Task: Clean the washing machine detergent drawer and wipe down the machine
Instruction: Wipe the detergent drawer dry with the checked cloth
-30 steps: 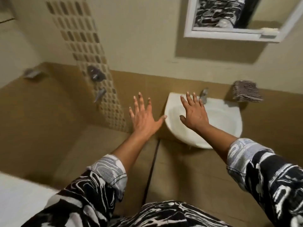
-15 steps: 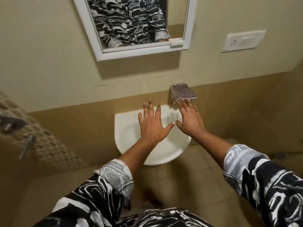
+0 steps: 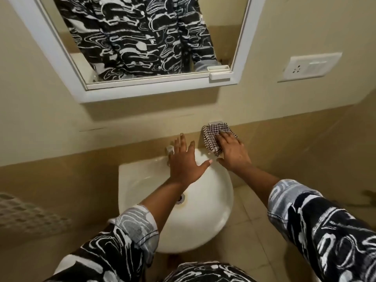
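Two bare hands out over white sink. Risk: careless tug likely to drop checked cloth off wall holder into sink, since no pinch on it yet. Right hand: fingers straight, laid flat on cloth, thumb out to side. Left hand: fingers spread wide, holding nothing, tap just under fingertips. Washing machine and detergent drawer: nowhere in view.

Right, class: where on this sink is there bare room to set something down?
Bare: on the sink, the back ledge left of the tap, and the bowl's right side between forearm and rim. Crowded: the back right, where the left hand reaches over the tap and the right hand touches the checked cloth.
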